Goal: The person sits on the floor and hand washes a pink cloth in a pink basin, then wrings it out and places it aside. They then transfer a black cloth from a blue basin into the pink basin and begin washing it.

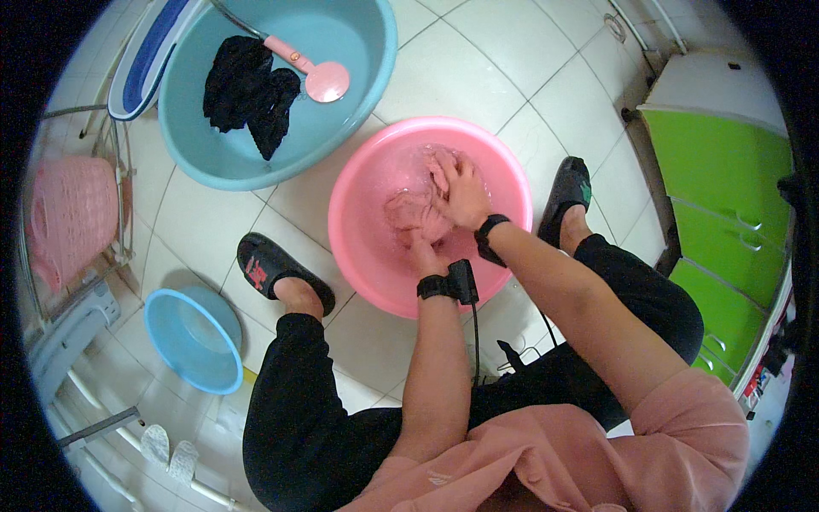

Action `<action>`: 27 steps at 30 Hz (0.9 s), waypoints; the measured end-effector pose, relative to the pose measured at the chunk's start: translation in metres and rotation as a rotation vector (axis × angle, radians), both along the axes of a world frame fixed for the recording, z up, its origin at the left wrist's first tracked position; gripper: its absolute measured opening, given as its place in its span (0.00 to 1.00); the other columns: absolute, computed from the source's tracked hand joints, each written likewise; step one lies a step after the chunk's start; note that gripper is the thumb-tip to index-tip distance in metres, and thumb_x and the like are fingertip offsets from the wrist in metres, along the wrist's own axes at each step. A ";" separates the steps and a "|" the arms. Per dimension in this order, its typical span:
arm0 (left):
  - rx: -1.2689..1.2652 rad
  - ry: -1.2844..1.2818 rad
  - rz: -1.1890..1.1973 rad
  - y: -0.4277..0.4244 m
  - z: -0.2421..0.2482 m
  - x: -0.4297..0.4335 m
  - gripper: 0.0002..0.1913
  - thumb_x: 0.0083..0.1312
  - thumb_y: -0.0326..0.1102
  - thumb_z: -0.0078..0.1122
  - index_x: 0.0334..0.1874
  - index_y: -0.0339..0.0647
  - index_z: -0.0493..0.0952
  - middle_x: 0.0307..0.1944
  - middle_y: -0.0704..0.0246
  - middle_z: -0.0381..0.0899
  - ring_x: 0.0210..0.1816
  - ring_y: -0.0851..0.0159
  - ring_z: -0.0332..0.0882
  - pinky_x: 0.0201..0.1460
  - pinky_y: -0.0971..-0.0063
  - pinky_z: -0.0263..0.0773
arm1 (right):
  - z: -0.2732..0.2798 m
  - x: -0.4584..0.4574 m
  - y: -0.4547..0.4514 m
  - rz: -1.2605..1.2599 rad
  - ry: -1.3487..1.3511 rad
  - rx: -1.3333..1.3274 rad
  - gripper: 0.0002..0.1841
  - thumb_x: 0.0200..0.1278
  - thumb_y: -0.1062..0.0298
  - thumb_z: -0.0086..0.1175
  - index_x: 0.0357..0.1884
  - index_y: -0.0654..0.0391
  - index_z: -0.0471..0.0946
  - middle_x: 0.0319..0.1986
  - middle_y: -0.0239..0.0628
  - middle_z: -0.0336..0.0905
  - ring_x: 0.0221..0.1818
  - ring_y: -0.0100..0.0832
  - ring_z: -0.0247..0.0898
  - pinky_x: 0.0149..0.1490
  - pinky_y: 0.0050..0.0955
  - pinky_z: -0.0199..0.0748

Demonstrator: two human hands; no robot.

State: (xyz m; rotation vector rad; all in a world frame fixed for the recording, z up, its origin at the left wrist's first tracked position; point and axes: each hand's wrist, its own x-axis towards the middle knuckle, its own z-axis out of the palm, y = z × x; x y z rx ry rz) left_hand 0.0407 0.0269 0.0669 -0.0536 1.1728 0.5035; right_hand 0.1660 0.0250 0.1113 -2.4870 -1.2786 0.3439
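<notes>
A pink plastic basin [358, 256] with water in it stands on the floor between my feet. In the water lies a wet, bunched pinkish cloth [409, 208]. My right hand [467, 198] grips a fold of it toward the basin's right side, fingers curled over the fabric. Nearer to me, my left hand [430, 256] holds the cloth's near edge; water and fabric hide most of its fingers. Each wrist wears a black strap, and the left strap carries a black box with a cable.
A larger blue basin [307, 166] at upper left holds water, black cloth [240, 83] and a pink shower head [327, 81]. A small blue basin [192, 339] sits at left, below a pink basket [73, 217]. Green cabinets [723, 166] line the right side.
</notes>
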 end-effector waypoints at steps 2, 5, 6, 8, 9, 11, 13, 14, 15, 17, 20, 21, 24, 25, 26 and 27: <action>0.054 -0.055 -0.048 0.001 -0.013 -0.004 0.25 0.75 0.53 0.46 0.65 0.41 0.71 0.58 0.69 0.77 0.61 0.63 0.75 0.64 0.66 0.71 | 0.007 -0.010 0.001 -0.004 0.129 -0.119 0.29 0.61 0.58 0.60 0.65 0.51 0.70 0.56 0.59 0.74 0.60 0.60 0.67 0.58 0.48 0.76; 0.098 -0.270 -0.033 0.017 -0.012 -0.020 0.29 0.78 0.58 0.41 0.70 0.43 0.67 0.66 0.67 0.71 0.64 0.62 0.72 0.70 0.64 0.67 | 0.033 -0.029 0.005 -0.052 0.738 -0.251 0.33 0.59 0.60 0.62 0.68 0.52 0.68 0.60 0.56 0.72 0.58 0.55 0.73 0.59 0.44 0.76; 0.103 -0.343 0.006 0.023 -0.006 -0.025 0.31 0.78 0.60 0.39 0.71 0.44 0.65 0.69 0.67 0.69 0.65 0.62 0.72 0.72 0.63 0.65 | 0.046 -0.032 0.006 -0.049 0.859 -0.248 0.32 0.59 0.59 0.62 0.68 0.52 0.70 0.56 0.56 0.76 0.55 0.53 0.76 0.57 0.44 0.77; 0.269 -0.247 -0.020 0.031 0.009 -0.025 0.32 0.78 0.62 0.37 0.72 0.46 0.64 0.70 0.68 0.68 0.66 0.61 0.71 0.73 0.63 0.64 | 0.068 -0.044 0.011 -0.103 0.914 -0.076 0.18 0.62 0.56 0.60 0.52 0.53 0.81 0.36 0.48 0.84 0.35 0.43 0.81 0.49 0.38 0.80; 0.395 -0.226 -0.038 0.035 0.017 -0.025 0.32 0.78 0.63 0.35 0.73 0.47 0.64 0.70 0.69 0.68 0.66 0.61 0.71 0.73 0.64 0.64 | 0.077 -0.048 0.015 -0.088 0.898 -0.048 0.17 0.63 0.56 0.59 0.49 0.55 0.81 0.36 0.49 0.84 0.36 0.44 0.81 0.49 0.40 0.80; 0.173 -0.086 0.025 0.038 0.031 -0.020 0.31 0.78 0.64 0.36 0.69 0.47 0.68 0.66 0.71 0.73 0.65 0.61 0.72 0.72 0.65 0.66 | 0.086 -0.049 0.020 -0.060 0.903 -0.028 0.16 0.65 0.55 0.55 0.44 0.58 0.81 0.35 0.52 0.83 0.39 0.46 0.82 0.50 0.43 0.80; 0.015 0.021 -0.019 0.036 0.039 -0.013 0.30 0.77 0.63 0.38 0.69 0.48 0.70 0.64 0.71 0.74 0.65 0.61 0.72 0.71 0.65 0.66 | 0.080 -0.041 0.023 0.083 0.621 -0.288 0.19 0.68 0.53 0.51 0.44 0.60 0.81 0.37 0.52 0.84 0.40 0.48 0.82 0.51 0.46 0.79; 0.009 -0.058 -0.030 0.034 0.040 -0.008 0.29 0.77 0.61 0.39 0.68 0.48 0.70 0.63 0.71 0.75 0.65 0.61 0.73 0.70 0.65 0.67 | 0.072 -0.030 0.022 0.156 0.493 -0.442 0.21 0.69 0.51 0.48 0.44 0.60 0.81 0.37 0.52 0.84 0.40 0.50 0.82 0.52 0.48 0.79; 0.000 -0.106 -0.029 0.032 0.040 -0.004 0.27 0.77 0.59 0.41 0.67 0.48 0.71 0.62 0.71 0.76 0.64 0.62 0.73 0.69 0.65 0.68 | 0.062 -0.022 0.020 0.145 0.461 -0.407 0.22 0.69 0.50 0.47 0.43 0.61 0.81 0.40 0.53 0.83 0.41 0.51 0.82 0.52 0.49 0.78; -0.014 -0.150 -0.045 0.028 0.036 -0.001 0.24 0.76 0.56 0.44 0.63 0.48 0.73 0.59 0.71 0.77 0.62 0.64 0.74 0.66 0.65 0.70 | 0.038 -0.009 0.017 0.115 0.394 -0.381 0.24 0.70 0.48 0.44 0.42 0.61 0.82 0.46 0.55 0.82 0.43 0.55 0.81 0.54 0.52 0.77; -0.011 -0.102 -0.061 0.021 0.030 -0.008 0.19 0.75 0.52 0.47 0.57 0.47 0.75 0.55 0.71 0.79 0.58 0.66 0.76 0.62 0.66 0.72 | 0.012 -0.010 0.004 0.004 0.115 -0.129 0.24 0.67 0.53 0.50 0.59 0.57 0.76 0.57 0.59 0.72 0.52 0.59 0.74 0.57 0.51 0.76; 0.003 -0.075 -0.051 0.019 0.030 -0.012 0.19 0.74 0.52 0.48 0.56 0.47 0.75 0.54 0.72 0.79 0.58 0.66 0.76 0.61 0.66 0.72 | 0.008 -0.013 0.001 -0.047 -0.028 -0.066 0.26 0.66 0.54 0.52 0.63 0.56 0.74 0.59 0.60 0.70 0.54 0.60 0.72 0.58 0.51 0.75; 0.017 -0.040 -0.054 0.018 0.028 -0.019 0.20 0.75 0.53 0.47 0.56 0.47 0.74 0.51 0.72 0.79 0.55 0.67 0.76 0.60 0.67 0.73 | 0.007 -0.030 -0.002 -0.188 0.256 -0.383 0.31 0.63 0.55 0.56 0.68 0.53 0.70 0.60 0.53 0.72 0.58 0.59 0.69 0.63 0.47 0.73; 0.018 -0.039 -0.055 0.020 0.028 -0.019 0.21 0.75 0.54 0.46 0.57 0.46 0.74 0.50 0.72 0.78 0.54 0.66 0.76 0.59 0.67 0.74 | 0.010 -0.034 -0.003 -0.115 0.377 -0.336 0.32 0.62 0.56 0.58 0.69 0.52 0.69 0.60 0.51 0.72 0.58 0.59 0.68 0.64 0.46 0.72; 0.018 -0.033 -0.052 0.022 0.028 -0.022 0.22 0.76 0.55 0.45 0.58 0.46 0.74 0.48 0.72 0.78 0.54 0.66 0.76 0.58 0.67 0.74 | 0.014 -0.040 -0.005 -0.022 0.513 -0.240 0.31 0.61 0.56 0.59 0.67 0.51 0.71 0.61 0.48 0.72 0.58 0.58 0.68 0.64 0.45 0.71; 0.022 -0.027 -0.045 0.025 0.028 -0.023 0.23 0.76 0.56 0.44 0.59 0.45 0.74 0.47 0.72 0.78 0.53 0.66 0.76 0.58 0.67 0.75 | 0.018 -0.045 -0.006 0.086 0.658 -0.147 0.30 0.60 0.56 0.60 0.66 0.51 0.72 0.61 0.45 0.72 0.58 0.58 0.69 0.65 0.44 0.71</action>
